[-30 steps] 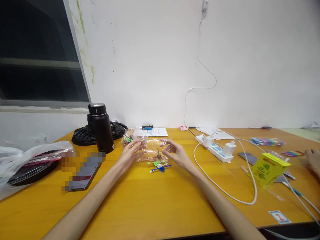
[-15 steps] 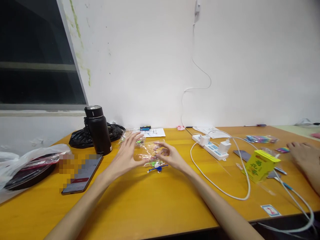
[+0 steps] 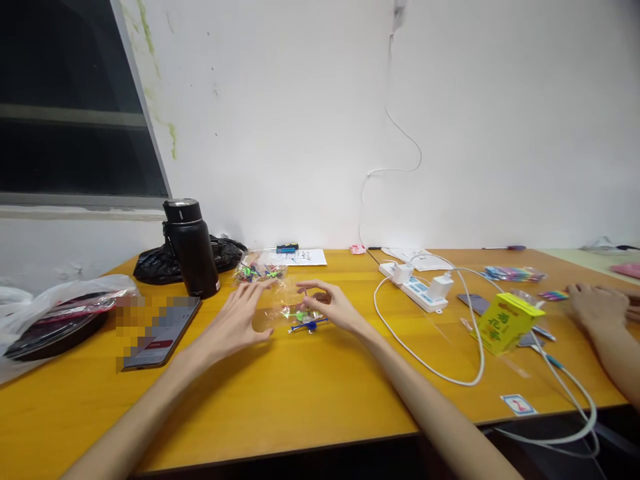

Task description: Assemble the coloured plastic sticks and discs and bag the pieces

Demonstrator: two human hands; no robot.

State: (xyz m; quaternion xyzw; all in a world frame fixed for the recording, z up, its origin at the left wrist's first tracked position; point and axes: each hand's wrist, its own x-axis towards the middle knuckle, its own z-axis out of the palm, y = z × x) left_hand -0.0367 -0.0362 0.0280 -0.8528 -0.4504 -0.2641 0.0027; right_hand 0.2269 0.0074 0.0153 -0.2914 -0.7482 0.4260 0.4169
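Observation:
My left hand [image 3: 235, 321] reaches forward with fingers stretched and apart, resting against the left side of a clear plastic bag [image 3: 277, 312] on the yellow table [image 3: 300, 400]. My right hand [image 3: 327, 307] is curled at the bag's right side, thumb and fingers pinched on the plastic. Small plastic pieces lie just under the right hand: a blue one [image 3: 307, 326] and a green one [image 3: 301, 315]. A second clear bag of coloured pieces [image 3: 256, 270] lies behind, beyond my left fingertips.
A black flask [image 3: 190, 248] and a black bag [image 3: 160, 265] stand at the back left, a phone [image 3: 160, 330] left of my arm. A power strip [image 3: 414, 290], white cable [image 3: 450, 377] and yellow carton [image 3: 505, 323] lie right. Another person's hand [image 3: 595, 305] rests at far right.
Both hands drew nearer together and lower on the bag. My view swung slightly left and the other person's hand came further onto the table.

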